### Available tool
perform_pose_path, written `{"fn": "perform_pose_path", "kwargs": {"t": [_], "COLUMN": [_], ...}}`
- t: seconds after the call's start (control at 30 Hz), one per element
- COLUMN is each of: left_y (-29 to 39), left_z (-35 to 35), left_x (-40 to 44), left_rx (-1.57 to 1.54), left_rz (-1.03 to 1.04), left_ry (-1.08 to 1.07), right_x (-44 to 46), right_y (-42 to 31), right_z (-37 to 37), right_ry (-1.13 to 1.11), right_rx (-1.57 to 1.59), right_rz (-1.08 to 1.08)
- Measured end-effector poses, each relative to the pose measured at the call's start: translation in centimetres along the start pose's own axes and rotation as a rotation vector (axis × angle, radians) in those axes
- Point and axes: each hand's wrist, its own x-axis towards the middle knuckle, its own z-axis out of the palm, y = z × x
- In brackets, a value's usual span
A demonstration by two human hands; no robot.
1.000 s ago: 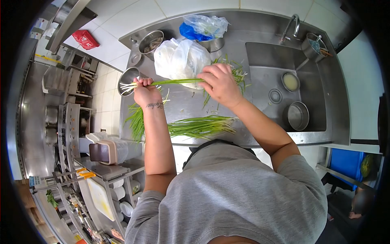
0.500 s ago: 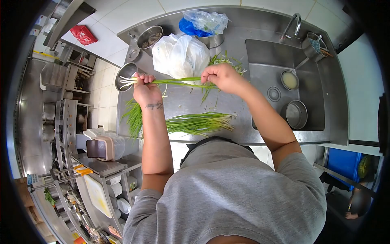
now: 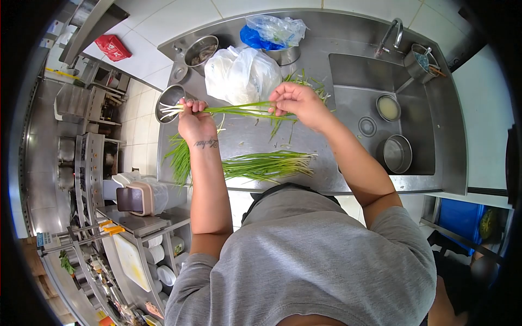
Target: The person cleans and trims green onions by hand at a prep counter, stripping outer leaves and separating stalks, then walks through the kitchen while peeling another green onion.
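My left hand (image 3: pixel 197 120) is closed round a few green onions (image 3: pixel 236 109) close to their white ends, which point left over a steel bowl (image 3: pixel 168 96). My right hand (image 3: pixel 300 104) pinches the green leaf ends of the same stalks, so they stretch almost level between both hands. Below them on the steel counter (image 3: pixel 250 138) lies a bigger pile of green onions (image 3: pixel 266 164), white ends to the right. My left forearm hides part of that pile. Loose green scraps (image 3: pixel 304 80) lie behind my right hand.
A white plastic bag (image 3: pixel 239 76) and a pot (image 3: pixel 201 51) stand at the back. To the right is a sink (image 3: pixel 353 95) holding two steel containers, under a faucet (image 3: pixel 398 33). A bin (image 3: pixel 142 201) is at the left. Another person's arm (image 3: pixel 443 304) shows at lower right.
My right hand's fingers have shifted slightly along the leaf ends and spread a little. My left hand keeps its hold. The other person at lower right has moved closer to me.
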Motion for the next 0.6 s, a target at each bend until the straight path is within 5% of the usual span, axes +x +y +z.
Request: {"fn": "perform_pose_path", "kwargs": {"t": [0.4,0.6], "left_y": [0.5,1.1], "left_z": [-0.3,-0.1], "left_x": [0.4,0.3], "left_rx": [-0.024,-0.040], "left_rz": [0.027,0.029], "left_ry": [-0.026,-0.038], "right_x": [-1.0,-1.2], "right_y": [-0.6,0.6], "right_z": [0.0,-0.6], "right_ry": [-0.150,0.059], "right_rx": [-0.092,-0.057], "right_rz": [-0.020,-0.056]}}
